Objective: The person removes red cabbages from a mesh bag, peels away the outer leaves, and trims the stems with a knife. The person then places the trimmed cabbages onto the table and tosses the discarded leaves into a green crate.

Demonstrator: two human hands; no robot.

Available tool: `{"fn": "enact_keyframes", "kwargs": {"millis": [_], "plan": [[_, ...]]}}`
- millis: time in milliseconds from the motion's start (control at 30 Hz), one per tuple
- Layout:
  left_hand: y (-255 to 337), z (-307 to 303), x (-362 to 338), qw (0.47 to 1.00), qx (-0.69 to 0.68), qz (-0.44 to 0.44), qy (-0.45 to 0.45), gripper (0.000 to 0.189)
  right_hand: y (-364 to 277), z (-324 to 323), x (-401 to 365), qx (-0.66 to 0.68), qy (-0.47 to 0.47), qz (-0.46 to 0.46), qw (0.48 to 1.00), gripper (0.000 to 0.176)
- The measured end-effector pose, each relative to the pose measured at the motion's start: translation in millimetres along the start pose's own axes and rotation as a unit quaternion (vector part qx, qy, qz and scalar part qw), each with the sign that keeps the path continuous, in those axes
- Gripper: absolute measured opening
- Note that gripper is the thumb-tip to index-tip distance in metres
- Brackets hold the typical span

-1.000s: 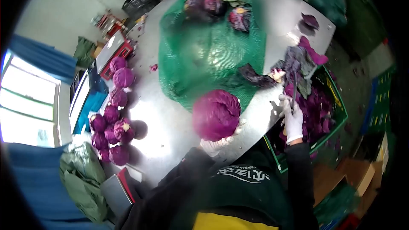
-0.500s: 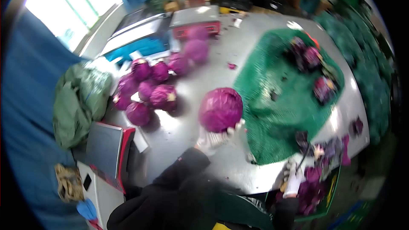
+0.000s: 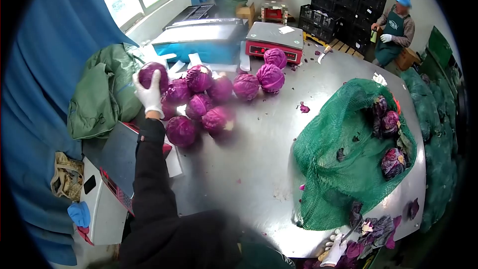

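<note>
My left hand (image 3: 149, 95), in a white glove, grips a red cabbage (image 3: 151, 75) at the far left end of the cabbage pile. Several trimmed red cabbages (image 3: 181, 131) lie close together beside and below it. Low on the right, my gloved right hand (image 3: 335, 250) is closed around a knife (image 3: 354, 226) with a wooden handle. Loose dark cabbage leaves (image 3: 382, 232) lie right beside that hand. A green mesh sack (image 3: 343, 169) spreads over the right of the metal table (image 3: 249, 169), with a few untrimmed cabbages (image 3: 393, 163) on it.
Red scales stand at the back (image 3: 275, 37) and at the left (image 3: 119, 154). A green bag (image 3: 102, 92) sits left of the pile. Another knife (image 3: 324, 54) lies near the far edge. Beyond it stands a co-worker (image 3: 393, 30) in an apron, before stacked black crates (image 3: 343, 0).
My left hand has carried the red cabbage from mid-table to the left end of the pile. My right hand still holds the knife by the leaves. The head view has shifted.
</note>
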State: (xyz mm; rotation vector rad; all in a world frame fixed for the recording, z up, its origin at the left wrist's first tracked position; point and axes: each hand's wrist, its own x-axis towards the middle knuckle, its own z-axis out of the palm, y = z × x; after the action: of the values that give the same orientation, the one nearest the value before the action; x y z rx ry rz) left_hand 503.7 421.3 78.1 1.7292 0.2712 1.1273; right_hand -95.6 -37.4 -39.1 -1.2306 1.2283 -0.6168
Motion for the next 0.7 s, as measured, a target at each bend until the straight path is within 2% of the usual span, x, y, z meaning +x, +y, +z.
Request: {"fn": "enact_keyframes", "kwargs": {"millis": [67, 133, 233, 267, 367, 400, 433, 467, 500, 533, 600, 667, 700], "plan": [[2, -7, 10, 0.994, 0.050, -0.081, 0.049, 0.084, 7, -2, 9, 0.036, -0.006, 0.006, 0.999, 0.011], [-54, -8, 36, 0.991, 0.104, -0.083, 0.031, 0.085, 41, -20, 37, -0.054, -0.005, -0.023, 0.998, 0.023], [-113, -14, 68, 0.981, 0.159, -0.114, -0.015, 0.089, 64, -28, 37, -0.027, 0.002, -0.006, 1.000, 0.021], [-131, -13, 78, 0.977, 0.166, -0.130, -0.036, 0.091, 20, -6, 18, -0.068, 0.012, 0.010, 0.998, 0.016], [-174, -17, 109, 0.967, 0.163, -0.174, -0.085, 0.098, 25, -3, 16, -0.057, 0.043, 0.026, 0.997, 0.015], [-159, -18, 104, 0.964, 0.145, -0.182, -0.127, 0.093, 25, -2, 15, -0.041, 0.050, 0.017, 0.998, 0.015], [-174, -15, 116, 0.962, 0.115, -0.187, -0.162, 0.087, 17, 2, 10, -0.043, 0.050, 0.020, 0.998, 0.015], [-188, -9, 125, 0.950, 0.075, -0.257, -0.161, 0.085, 9, 6, 6, -0.045, 0.049, 0.023, 0.997, 0.016], [-194, -6, 130, 0.945, 0.067, -0.261, -0.186, 0.084, 8, 7, 6, -0.055, 0.055, 0.037, 0.996, 0.016], [-178, -4, 129, 0.936, 0.161, -0.251, -0.187, 0.088, 9, 10, 6, -0.028, 0.062, 0.040, 0.997, 0.017], [-186, 4, 136, 0.917, 0.080, -0.239, -0.310, 0.090, 2, 11, 4, -0.050, 0.065, 0.062, 0.995, 0.018], [-199, 25, 145, 0.917, 0.164, -0.229, -0.284, 0.089, 3, 10, 4, -0.056, 0.066, 0.061, 0.994, 0.017], [-199, 35, 153, 0.841, 0.070, -0.328, -0.424, 0.087, 4, 12, 3, -0.032, 0.065, 0.051, 0.996, 0.017]]}}
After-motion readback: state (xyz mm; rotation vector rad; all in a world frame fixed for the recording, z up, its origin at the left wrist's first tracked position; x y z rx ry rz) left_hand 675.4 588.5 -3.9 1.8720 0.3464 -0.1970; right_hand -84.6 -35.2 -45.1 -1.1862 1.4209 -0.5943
